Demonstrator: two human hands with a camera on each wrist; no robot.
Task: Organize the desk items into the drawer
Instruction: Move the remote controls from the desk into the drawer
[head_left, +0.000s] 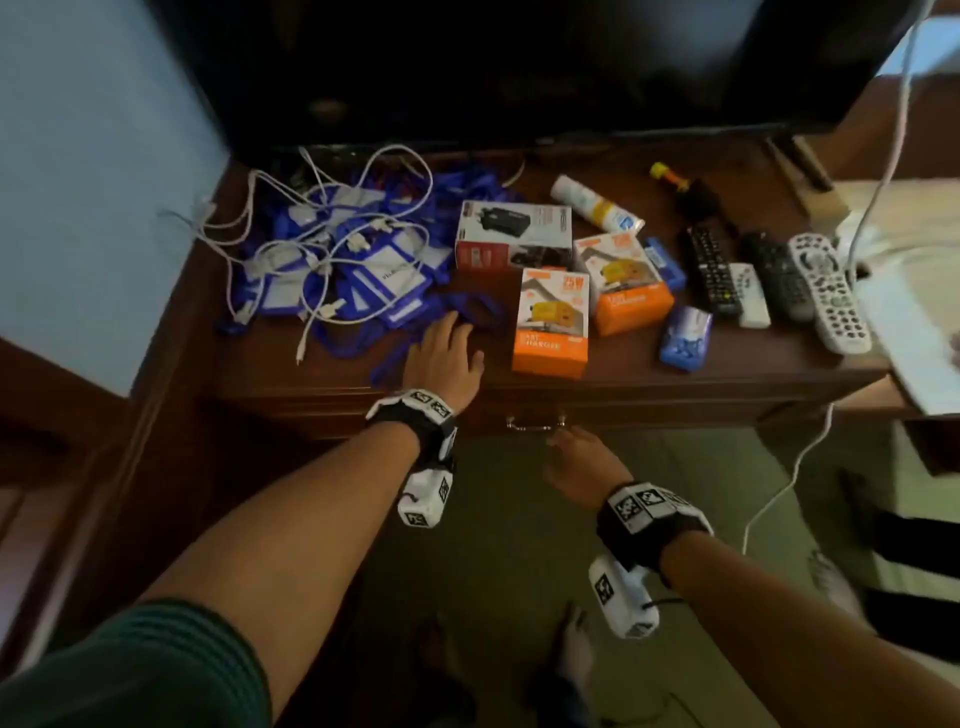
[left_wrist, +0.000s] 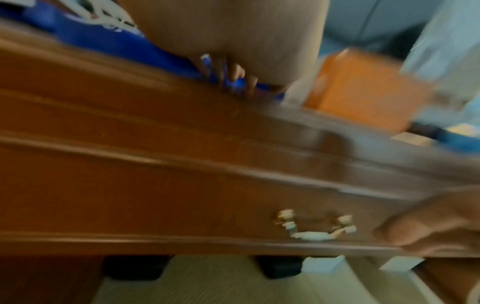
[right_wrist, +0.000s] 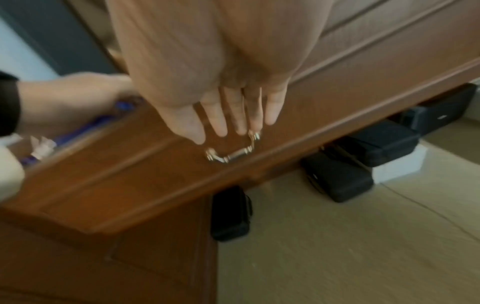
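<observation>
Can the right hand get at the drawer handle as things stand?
Probably yes: the right hand is open, with fingers extended just short of the drawer handle, and nothing lies between them.

head looks down; wrists sit close (sharing the drawer handle (right_wrist: 230, 153)).

both bare arms reaching forward, a strapped camera band on each wrist. left hand (head_left: 445, 353) stretching further out and higher, lying palm down with fingers (left_wrist: 235, 71) relaxed and a bit spread, fingertips curling slightly, gripping nothing. right hand (head_left: 582, 460) hanging lower and nearer the body, palm down, fingers (right_wrist: 235, 115) straight and close together, thumb alongside, pointing forward, closing on nothing. left forearm angling in from the lower left with a dark green sleeve at the upper arm, right forearm coming in from the lower right.
</observation>
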